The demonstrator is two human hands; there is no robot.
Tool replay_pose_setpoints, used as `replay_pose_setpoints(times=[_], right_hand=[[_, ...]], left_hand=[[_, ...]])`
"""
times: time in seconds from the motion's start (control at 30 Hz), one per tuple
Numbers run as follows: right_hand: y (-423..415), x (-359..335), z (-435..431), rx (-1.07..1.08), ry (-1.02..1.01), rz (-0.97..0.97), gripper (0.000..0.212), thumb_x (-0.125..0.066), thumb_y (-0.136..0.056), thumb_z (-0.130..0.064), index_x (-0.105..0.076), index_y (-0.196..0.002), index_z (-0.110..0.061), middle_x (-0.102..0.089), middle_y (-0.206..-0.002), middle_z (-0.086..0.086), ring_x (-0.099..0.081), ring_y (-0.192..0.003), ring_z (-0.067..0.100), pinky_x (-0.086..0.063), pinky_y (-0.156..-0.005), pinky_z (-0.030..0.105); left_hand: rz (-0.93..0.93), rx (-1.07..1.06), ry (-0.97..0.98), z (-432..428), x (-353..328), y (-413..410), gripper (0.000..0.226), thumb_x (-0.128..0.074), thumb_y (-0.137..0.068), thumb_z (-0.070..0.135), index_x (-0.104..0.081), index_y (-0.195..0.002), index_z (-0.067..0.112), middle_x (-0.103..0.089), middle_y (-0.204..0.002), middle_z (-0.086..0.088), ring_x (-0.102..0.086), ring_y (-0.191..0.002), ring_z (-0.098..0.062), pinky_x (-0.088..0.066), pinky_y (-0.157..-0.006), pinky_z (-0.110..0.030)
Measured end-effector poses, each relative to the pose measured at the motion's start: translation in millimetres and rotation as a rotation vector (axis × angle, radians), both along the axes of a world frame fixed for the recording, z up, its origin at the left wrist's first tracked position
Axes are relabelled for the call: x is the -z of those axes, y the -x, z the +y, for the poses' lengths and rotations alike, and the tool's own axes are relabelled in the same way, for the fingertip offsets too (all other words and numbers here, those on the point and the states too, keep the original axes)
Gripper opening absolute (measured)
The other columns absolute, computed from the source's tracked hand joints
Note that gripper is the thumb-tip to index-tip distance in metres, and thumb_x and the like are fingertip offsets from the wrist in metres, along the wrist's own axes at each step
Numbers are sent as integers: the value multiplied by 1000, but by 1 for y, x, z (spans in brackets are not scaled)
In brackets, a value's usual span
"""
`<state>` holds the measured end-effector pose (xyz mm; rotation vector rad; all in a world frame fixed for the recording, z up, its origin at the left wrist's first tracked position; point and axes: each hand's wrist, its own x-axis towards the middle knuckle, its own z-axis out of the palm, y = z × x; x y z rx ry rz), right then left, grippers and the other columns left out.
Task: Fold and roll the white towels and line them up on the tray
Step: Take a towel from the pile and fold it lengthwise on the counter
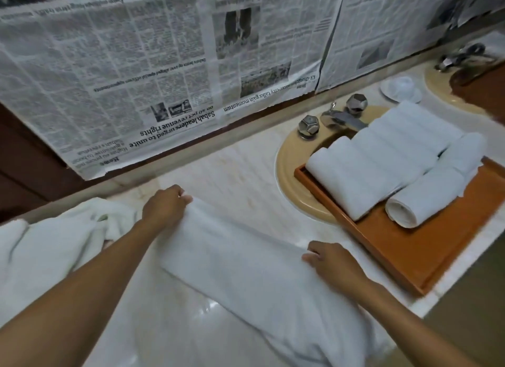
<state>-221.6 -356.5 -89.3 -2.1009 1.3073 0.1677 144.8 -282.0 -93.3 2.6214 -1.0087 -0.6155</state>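
Note:
A white towel [246, 268] lies folded into a long strip on the marble counter, running from its far end toward me. My left hand [164, 205] pinches the far left corner of that end. My right hand [333, 262] grips the far right corner. An orange wooden tray [404, 254] rests across the sink on the right. On it lie several rolled white towels [382, 159] side by side, and one shorter roll [426, 200] in front of them.
A heap of loose white towels [52, 246] sits at the left. A beige sink [289, 159] with a chrome tap [341, 118] is under the tray. Newspaper [153, 60] covers the wall behind. A white dish [401, 87] and a second sink [448, 82] are far right.

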Motion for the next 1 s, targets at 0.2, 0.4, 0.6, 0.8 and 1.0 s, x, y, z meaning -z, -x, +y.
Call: replay_pose_setpoints(times=[0.2, 0.4, 0.6, 0.8, 1.0], right_hand=[[-37, 17, -6, -57, 154, -32, 35, -37, -102, -41, -32, -72, -24, -52, -79, -6, -55, -79, 21, -38, -65, 33], [-57, 32, -10, -11, 238, 80, 30, -34, -102, -40, -40, -81, -20, -59, -79, 0, -53, -70, 24, -32, -61, 34], [-33, 24, -31, 141, -598, -351, 50, -71, -84, -38, -36, -63, -11, -38, -64, 1, -41, -62, 15, -31, -62, 29], [-8, 13, -36, 17, -916, -466, 73, -83, -70, -45, -48, -71, 19, -53, -79, 29, -52, -80, 23, -42, -80, 32], [-4, 7, -29, 161, -1043, -617, 57, -79, -71, -37, -61, -85, 15, -63, -86, 20, -58, -80, 28, -45, -69, 30]], left_hand=[[-231, -160, 121, -35, 16, -16, 22, -50, -98, 28, -61, -112, 14, -64, -115, -16, -55, -111, -37, -39, -93, -46], [-139, -6, 333, -18, 47, 78, 39, -47, -97, 43, -52, -131, 26, -36, -149, 0, -25, -139, -26, -25, -109, -49], [-231, 80, 87, -13, 75, 86, 51, -29, -99, 57, -37, -146, 39, -12, -164, 9, -7, -151, -19, -23, -112, -51], [-127, 104, 21, -22, 73, 62, 53, -39, -97, 58, -28, -148, 48, 0, -164, 18, 5, -151, -10, -17, -114, -49], [-69, 146, -40, -24, 67, 45, 57, -41, -96, 60, -22, -149, 52, 4, -163, 21, 8, -150, -6, -15, -115, -49]])
